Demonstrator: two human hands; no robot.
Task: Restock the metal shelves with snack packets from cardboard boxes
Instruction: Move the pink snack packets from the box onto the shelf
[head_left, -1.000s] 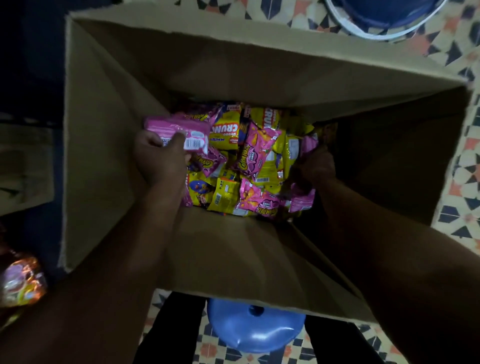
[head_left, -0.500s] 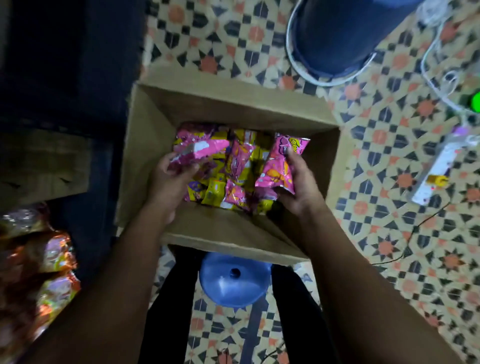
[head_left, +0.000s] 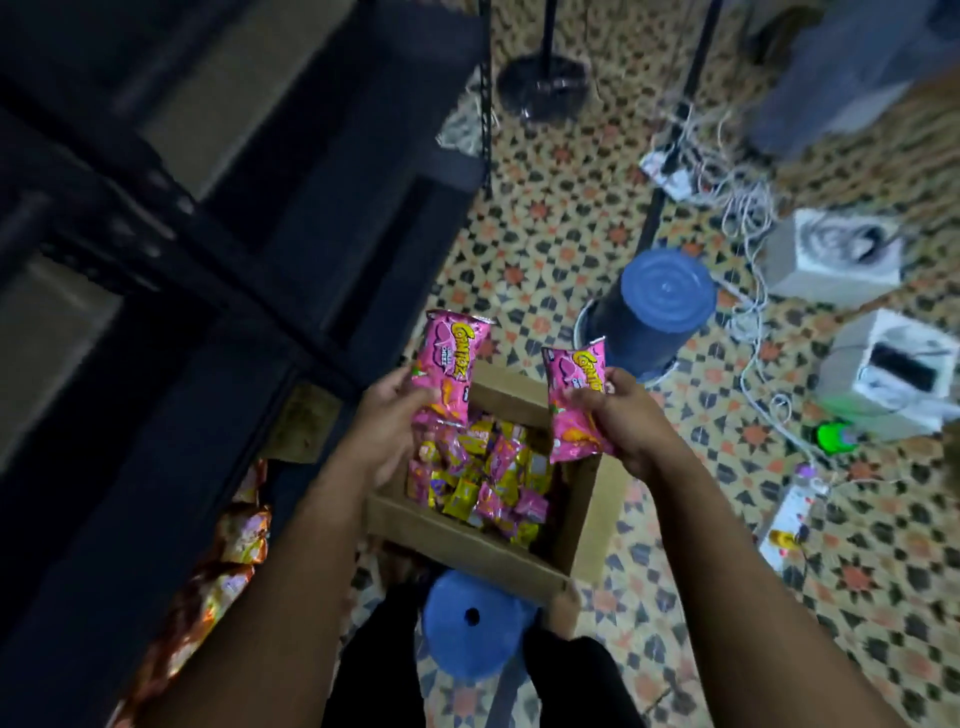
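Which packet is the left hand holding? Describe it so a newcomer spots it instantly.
Find the open cardboard box on the patterned floor, full of small pink and yellow packets. Above its far left corner the left hand holds up a pink packet with yellow lettering. Unlike the similar packet in the right hand, it sits nearer the dark metal shelves and reaches higher in the frame.

Pkts (head_left: 483, 480) in box (head_left: 467, 545), shelves (head_left: 208, 249) left.

This is looking like a small shop's stockroom: dark metal shelving (head_left: 218, 249) is standing over a patterned tiled floor (head_left: 545, 244), an open cardboard box (head_left: 467, 551) is brimming with pink and yellow snack packets (head_left: 483, 483), and orange packets (head_left: 228, 561) are sitting on a low shelf.
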